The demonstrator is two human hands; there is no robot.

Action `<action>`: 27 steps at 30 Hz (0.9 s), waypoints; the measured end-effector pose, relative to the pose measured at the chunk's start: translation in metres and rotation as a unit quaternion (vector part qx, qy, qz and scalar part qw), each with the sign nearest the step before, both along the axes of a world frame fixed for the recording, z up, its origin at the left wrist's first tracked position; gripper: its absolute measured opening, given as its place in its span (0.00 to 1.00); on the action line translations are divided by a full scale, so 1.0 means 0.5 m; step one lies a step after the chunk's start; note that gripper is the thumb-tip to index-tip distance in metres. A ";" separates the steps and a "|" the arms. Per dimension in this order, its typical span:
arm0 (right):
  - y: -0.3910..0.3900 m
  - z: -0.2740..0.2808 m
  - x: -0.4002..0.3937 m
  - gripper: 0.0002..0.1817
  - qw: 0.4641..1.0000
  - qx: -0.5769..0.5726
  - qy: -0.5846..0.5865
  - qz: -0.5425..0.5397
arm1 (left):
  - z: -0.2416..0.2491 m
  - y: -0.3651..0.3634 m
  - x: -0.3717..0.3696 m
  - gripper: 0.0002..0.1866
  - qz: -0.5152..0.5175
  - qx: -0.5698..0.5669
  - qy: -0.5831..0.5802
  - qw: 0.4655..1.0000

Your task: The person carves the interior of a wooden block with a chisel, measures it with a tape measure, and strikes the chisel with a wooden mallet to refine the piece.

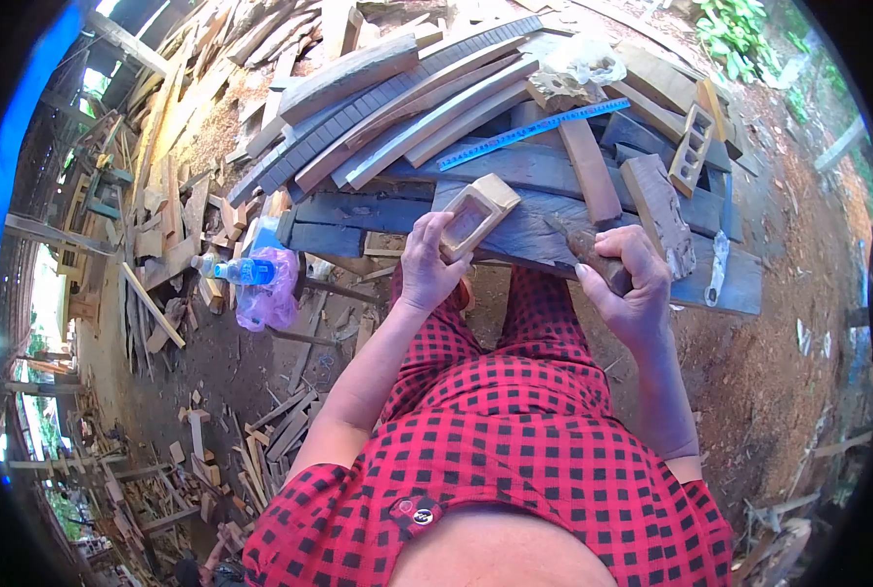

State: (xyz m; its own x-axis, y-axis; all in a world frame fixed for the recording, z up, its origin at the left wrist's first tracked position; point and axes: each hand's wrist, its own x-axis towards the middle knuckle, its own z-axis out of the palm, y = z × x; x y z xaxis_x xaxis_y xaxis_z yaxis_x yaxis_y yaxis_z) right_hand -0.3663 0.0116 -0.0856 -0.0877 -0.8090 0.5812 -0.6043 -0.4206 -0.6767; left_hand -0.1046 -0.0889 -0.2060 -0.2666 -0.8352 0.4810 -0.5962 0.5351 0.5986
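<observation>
floor: bare dirt (798, 323) | wood offcuts (260, 440) scattered | daylight | greenery (739, 29) beyond

L hand (426, 262) grips hollowed wood block (477, 213) on plank bench (554, 235); R hand (632, 279) holds chisel (583, 245) w/ blade near block.

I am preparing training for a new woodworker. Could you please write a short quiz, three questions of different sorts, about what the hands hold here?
1. True or false: the left hand holds the hollowed wooden block.
2. What does the right hand grip? A) the blue ruler B) a chisel-like tool C) the plastic bottle
3. Fill in: the block is held against a dark wooden ____.

Key: 1 true. 2 B. 3 plank.
</observation>
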 end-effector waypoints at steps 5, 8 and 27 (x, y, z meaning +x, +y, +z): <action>0.000 -0.006 -0.003 0.13 1.000 -0.020 -0.007 0.005 | 0.003 0.005 0.002 0.32 0.000 -0.008 -0.052 0.999; -0.001 -0.005 -0.001 0.13 1.000 0.000 0.004 0.000 | 0.010 0.005 0.000 0.31 0.010 -0.023 -0.094 0.995; 0.032 -0.033 -0.031 0.14 1.000 0.002 -0.020 0.007 | 0.008 0.000 -0.012 0.31 -0.002 -0.023 -0.194 0.981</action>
